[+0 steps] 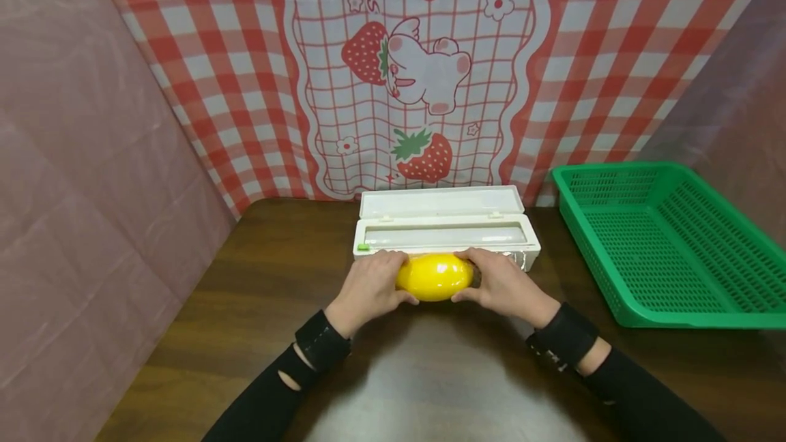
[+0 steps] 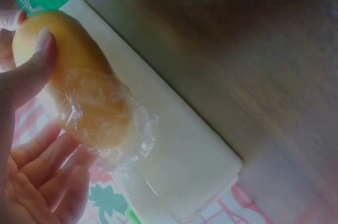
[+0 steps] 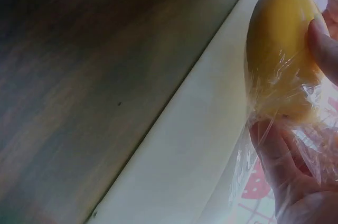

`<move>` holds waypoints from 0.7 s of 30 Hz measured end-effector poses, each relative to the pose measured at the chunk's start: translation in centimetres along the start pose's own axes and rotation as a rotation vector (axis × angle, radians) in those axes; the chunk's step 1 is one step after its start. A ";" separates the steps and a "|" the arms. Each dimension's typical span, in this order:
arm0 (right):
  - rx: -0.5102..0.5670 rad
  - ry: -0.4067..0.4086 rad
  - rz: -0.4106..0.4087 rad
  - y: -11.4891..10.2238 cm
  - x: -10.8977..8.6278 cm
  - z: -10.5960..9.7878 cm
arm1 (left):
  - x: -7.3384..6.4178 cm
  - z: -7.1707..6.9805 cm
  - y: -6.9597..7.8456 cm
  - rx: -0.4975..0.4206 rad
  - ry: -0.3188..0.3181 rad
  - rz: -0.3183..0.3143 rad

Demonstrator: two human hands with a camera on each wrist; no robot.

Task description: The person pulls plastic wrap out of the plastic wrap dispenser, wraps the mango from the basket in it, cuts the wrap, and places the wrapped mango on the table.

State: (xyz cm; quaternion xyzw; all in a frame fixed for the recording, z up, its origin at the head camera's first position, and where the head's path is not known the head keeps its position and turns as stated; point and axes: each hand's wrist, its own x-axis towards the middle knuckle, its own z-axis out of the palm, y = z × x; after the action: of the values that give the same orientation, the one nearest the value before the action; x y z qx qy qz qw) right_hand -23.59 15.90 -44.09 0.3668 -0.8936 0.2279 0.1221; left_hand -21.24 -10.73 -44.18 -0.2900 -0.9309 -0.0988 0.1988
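A glossy yellow oval fruit (image 1: 434,277), shaped like a mango, is held between both hands in front of the white cling film dispenser. My left hand (image 1: 371,288) grips its left end, the thumb pressed on the near side. At the opposite end, my right hand (image 1: 506,288) holds it in the same manner. Crinkled clear cling film (image 2: 100,110) wraps one end of the fruit in the left wrist view. More loose film (image 3: 317,147) bunches around the other end, by the right fingers. Lid up, the cling film dispenser (image 1: 362,232) shows a roll inside and a green slider (image 1: 364,247).
A green plastic basket (image 1: 632,316) stands on the right of the brown wooden table (image 1: 264,278). Behind the dispenser hangs a red checked cloth (image 1: 245,53) with strawberries. Pink cloth (image 1: 80,189) covers the left side.
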 end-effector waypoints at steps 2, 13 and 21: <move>0.006 -0.013 0.017 0.1 0.0 0.0 | -0.1 0.0 0.0 0.013 -0.004 0.012; 0.040 -0.053 0.055 0.1 0.6 -0.3 | -0.2 0.0 -0.6 0.025 -0.012 0.027; 0.037 -0.061 0.067 0.4 1.1 -0.1 | 0.3 0.1 -1.4 -0.032 -0.043 0.014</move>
State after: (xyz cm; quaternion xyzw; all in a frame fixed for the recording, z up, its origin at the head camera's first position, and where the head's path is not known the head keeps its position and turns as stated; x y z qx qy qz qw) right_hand -24.66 15.49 -43.71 0.3457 -0.9044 0.2370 0.0802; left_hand -22.31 -11.69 -44.27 -0.3018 -0.9312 -0.1059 0.1750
